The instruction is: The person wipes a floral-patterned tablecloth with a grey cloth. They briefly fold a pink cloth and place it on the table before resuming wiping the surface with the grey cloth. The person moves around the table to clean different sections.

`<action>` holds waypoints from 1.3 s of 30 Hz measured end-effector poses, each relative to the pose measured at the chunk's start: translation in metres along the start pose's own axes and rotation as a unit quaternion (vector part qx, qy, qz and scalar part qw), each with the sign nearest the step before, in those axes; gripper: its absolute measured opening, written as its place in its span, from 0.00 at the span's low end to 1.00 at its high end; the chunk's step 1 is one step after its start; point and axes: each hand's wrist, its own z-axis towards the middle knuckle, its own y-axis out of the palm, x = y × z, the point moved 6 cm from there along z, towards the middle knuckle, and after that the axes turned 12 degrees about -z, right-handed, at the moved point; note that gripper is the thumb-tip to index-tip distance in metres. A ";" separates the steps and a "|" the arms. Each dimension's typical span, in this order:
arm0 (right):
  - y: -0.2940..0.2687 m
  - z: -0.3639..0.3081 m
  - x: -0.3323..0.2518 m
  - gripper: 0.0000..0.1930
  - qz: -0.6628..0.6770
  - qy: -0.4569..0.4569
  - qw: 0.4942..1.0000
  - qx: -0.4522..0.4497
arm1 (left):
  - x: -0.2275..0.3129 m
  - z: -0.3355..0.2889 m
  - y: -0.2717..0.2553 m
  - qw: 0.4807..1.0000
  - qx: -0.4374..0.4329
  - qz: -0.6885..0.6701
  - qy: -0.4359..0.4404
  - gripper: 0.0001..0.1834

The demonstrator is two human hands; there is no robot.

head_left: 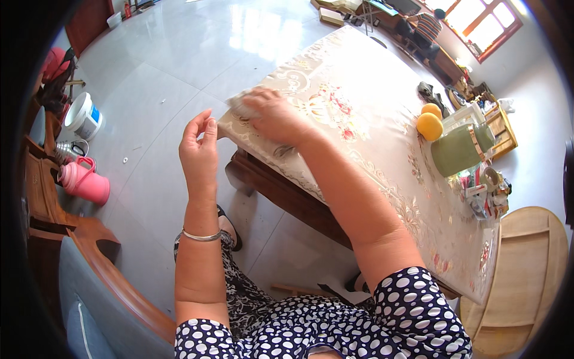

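My right hand (pixel 272 115) presses a whitish cloth (pixel 240 107) onto the near left corner of a table. Its fingers are bent over the cloth, and part of the cloth shows beyond them. Under it lies a shiny cream tablecloth (pixel 382 90) with red flowers and scrollwork, hanging a little over the edge. Just left of that corner, my left hand (pixel 199 143) is raised in the air. Its fingers are loosely curled, with a gap between thumb and forefinger, and nothing shows in it. A silver bangle circles the left wrist.
Two yellow-orange round fruits (pixel 429 126) and a large green jar (pixel 459 149) stand on the table's right side among small items. A round wooden board (pixel 520 281) leans beyond. On the left are a pink flask (pixel 85 182), a white bucket (pixel 84 116) and a wooden seat. Another person sits far back.
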 end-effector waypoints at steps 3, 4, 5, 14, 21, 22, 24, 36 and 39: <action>0.002 -0.011 -0.023 0.25 0.072 -0.111 0.991 0.015 | -0.009 0.002 -0.004 1.000 -0.002 -0.004 -0.010 0.14; 0.002 -0.015 -0.018 0.25 0.082 -0.100 0.992 0.010 | -0.012 0.004 -0.005 1.000 -0.005 -0.006 -0.010 0.14; -0.001 -0.021 -0.012 0.25 0.091 -0.089 0.992 0.005 | -0.012 0.004 -0.006 1.000 -0.002 -0.007 -0.013 0.14; -0.046 -0.156 0.140 0.25 0.023 0.246 0.968 0.054 | -0.030 0.013 -0.006 0.999 -0.001 -0.012 -0.033 0.14; -0.097 -0.393 0.209 0.25 0.035 0.423 0.894 0.145 | -0.028 0.009 0.006 1.000 -0.009 0.003 -0.022 0.15; -0.107 -0.434 0.213 0.25 -0.006 0.445 0.884 0.142 | -0.029 0.009 0.007 1.000 -0.014 0.003 -0.018 0.15; -0.118 -0.527 0.226 0.25 -0.049 0.507 0.847 0.153 | -0.035 0.013 0.006 1.000 -0.020 0.003 -0.012 0.15; -0.150 -0.660 0.226 0.25 -0.155 0.629 0.752 0.124 | -0.038 0.012 -0.010 0.999 -0.012 0.031 -0.006 0.15; -0.128 -0.597 0.240 0.24 -0.146 0.577 0.796 0.112 | -0.041 0.011 -0.003 0.999 -0.015 0.032 -0.003 0.15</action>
